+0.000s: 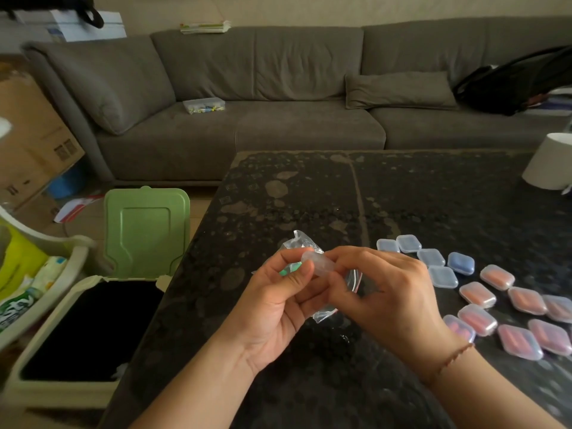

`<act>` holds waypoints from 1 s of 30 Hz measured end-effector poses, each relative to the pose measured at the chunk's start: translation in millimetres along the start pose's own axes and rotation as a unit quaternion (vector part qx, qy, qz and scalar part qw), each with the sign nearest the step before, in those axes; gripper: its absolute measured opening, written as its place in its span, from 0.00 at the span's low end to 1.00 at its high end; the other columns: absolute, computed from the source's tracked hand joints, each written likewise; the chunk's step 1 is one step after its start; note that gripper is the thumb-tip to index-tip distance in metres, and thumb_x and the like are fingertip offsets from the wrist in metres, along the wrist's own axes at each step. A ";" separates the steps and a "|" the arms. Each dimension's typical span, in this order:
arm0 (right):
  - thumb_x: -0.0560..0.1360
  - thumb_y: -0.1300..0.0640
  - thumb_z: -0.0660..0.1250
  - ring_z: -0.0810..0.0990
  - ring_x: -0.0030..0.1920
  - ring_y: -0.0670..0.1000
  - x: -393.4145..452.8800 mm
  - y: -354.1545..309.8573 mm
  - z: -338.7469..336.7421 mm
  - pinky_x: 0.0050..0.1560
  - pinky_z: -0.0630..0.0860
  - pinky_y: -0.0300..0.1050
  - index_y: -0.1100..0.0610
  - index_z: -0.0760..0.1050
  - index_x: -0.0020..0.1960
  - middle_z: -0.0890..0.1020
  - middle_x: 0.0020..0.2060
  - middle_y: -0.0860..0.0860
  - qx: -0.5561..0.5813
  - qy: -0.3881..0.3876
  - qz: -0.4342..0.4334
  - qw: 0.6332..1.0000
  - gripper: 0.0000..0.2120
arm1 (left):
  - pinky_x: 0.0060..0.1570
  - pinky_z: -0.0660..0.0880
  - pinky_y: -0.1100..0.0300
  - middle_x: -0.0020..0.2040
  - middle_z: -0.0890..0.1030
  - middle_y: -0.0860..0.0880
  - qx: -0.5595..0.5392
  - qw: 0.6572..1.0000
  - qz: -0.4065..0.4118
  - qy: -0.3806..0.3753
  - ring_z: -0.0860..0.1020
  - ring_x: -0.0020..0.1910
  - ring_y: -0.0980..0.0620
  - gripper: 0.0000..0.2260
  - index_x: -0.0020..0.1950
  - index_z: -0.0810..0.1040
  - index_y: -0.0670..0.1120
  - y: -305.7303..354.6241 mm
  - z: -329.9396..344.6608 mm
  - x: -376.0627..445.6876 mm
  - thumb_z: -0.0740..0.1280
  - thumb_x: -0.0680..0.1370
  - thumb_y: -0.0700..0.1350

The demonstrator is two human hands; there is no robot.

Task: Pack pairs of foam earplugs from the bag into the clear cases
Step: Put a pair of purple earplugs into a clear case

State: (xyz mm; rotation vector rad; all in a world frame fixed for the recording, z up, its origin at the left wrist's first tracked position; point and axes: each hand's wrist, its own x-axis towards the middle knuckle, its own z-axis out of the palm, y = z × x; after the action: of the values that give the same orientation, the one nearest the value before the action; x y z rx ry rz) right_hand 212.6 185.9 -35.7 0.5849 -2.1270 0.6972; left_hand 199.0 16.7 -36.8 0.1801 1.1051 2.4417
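Crinkled clear bag (322, 274) I see pinched between left hand (280, 300) and right hand (383, 292) above the speckled stone counter (309, 193); rounded plastic cases (495, 292) cluster along its right edge, grey sofa (278, 88) beyond.

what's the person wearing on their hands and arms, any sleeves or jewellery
Both forearms are bare, with no sleeves in view. The right hand has a thin reddish-brown braided cord bracelet at the wrist. The left hand wears nothing: no rings, gloves or watch show.

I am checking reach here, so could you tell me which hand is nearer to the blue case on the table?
Right. The right hand is just left of the blue case, apart from it. The left hand lies farther left, beyond the right hand.
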 end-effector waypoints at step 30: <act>0.76 0.47 0.63 0.81 0.44 0.48 5.9 3.6 4.8 0.35 0.72 0.41 0.41 0.81 0.51 0.83 0.41 0.44 -0.118 -0.334 0.233 0.906 0.08 | 0.36 0.75 0.59 0.37 0.77 0.48 0.113 0.968 0.006 0.222 0.76 0.32 0.54 0.08 0.39 0.77 0.48 36.6 -33.3 15.8 0.69 0.77 0.38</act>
State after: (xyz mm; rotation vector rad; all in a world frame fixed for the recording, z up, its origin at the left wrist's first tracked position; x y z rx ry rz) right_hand 204.4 184.4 -34.5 0.1765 -3.0004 0.5094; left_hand 162.3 -19.9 -33.1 -0.3074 1.5754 2.4230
